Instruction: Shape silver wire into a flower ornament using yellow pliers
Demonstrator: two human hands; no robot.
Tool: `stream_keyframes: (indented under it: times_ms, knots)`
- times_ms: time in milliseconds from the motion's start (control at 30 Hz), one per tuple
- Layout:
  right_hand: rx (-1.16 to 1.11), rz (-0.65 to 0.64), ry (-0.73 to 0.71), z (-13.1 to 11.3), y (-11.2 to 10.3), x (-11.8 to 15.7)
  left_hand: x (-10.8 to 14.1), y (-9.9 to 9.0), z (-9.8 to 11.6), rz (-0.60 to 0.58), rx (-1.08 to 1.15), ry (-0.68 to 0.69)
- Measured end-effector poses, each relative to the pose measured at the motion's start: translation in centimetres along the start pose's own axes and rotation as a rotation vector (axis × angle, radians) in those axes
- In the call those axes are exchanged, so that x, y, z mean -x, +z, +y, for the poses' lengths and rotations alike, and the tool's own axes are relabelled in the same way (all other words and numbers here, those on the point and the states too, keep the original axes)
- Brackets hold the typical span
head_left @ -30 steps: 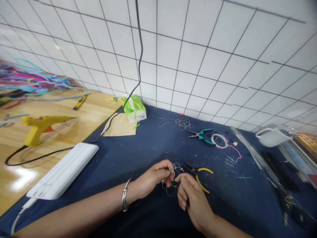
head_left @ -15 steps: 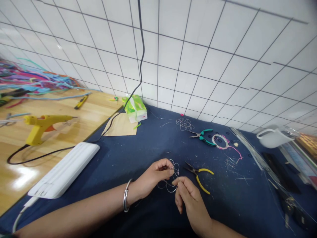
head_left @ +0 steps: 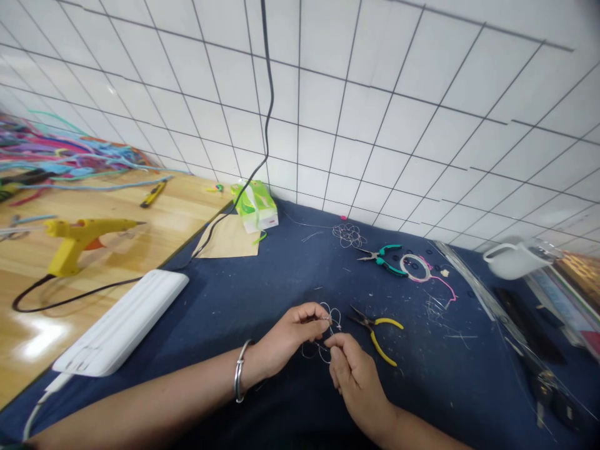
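Between my two hands is a thin silvery wire bent into several petal-like loops, a wire flower (head_left: 335, 310). My left hand (head_left: 300, 331), with a silver bangle at the wrist, pinches its middle between thumb and fingers. My right hand (head_left: 352, 369) is closed on the near right side of the wire, thumb against the curled index finger. Fingers cover part of the loops. Just right of the hands, yellow-handled pliers (head_left: 377, 328) lie spread on the dark blue cloth (head_left: 290, 275).
Further back lie a looped wire piece (head_left: 349, 235), green-handled pliers (head_left: 387, 259) and a wire coil (head_left: 415, 267). A white power bank (head_left: 124, 322), a yellow glue gun (head_left: 77, 240) and a tissue pack (head_left: 255, 206) are to the left. A white mug (head_left: 510, 259) stands right, by the tiled wall (head_left: 328, 112).
My right hand has shifted slightly, its fingers curling closer round the wire. The lower loops have turned a little; my left hand keeps its pinch.
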State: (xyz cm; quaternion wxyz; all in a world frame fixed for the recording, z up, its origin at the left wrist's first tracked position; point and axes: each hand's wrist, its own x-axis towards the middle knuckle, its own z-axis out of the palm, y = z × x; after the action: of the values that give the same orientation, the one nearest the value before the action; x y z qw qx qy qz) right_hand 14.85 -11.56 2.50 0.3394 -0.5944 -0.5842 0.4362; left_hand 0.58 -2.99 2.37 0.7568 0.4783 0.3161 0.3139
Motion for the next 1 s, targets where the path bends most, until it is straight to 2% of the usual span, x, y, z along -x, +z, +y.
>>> stream_keyframes:
  times_ms: [333,667,833,1000]
  knots:
    - [0.067,0.017,0.005,-0.1,-0.1,-0.1,0.1,-0.2,-0.3,0.014,0.038,0.004]
    - [-0.027,0.017,0.014,-0.5,-0.2,0.0,0.0,-0.6,-0.5,0.009,0.057,0.002]
    - [0.194,0.035,-0.122,-0.1,-0.5,0.1,0.1,-0.5,-0.5,-0.059,0.097,0.064]
    - [0.458,0.106,-0.411,-0.6,-1.4,0.2,0.5,-0.3,-0.2,-0.184,0.196,0.237]
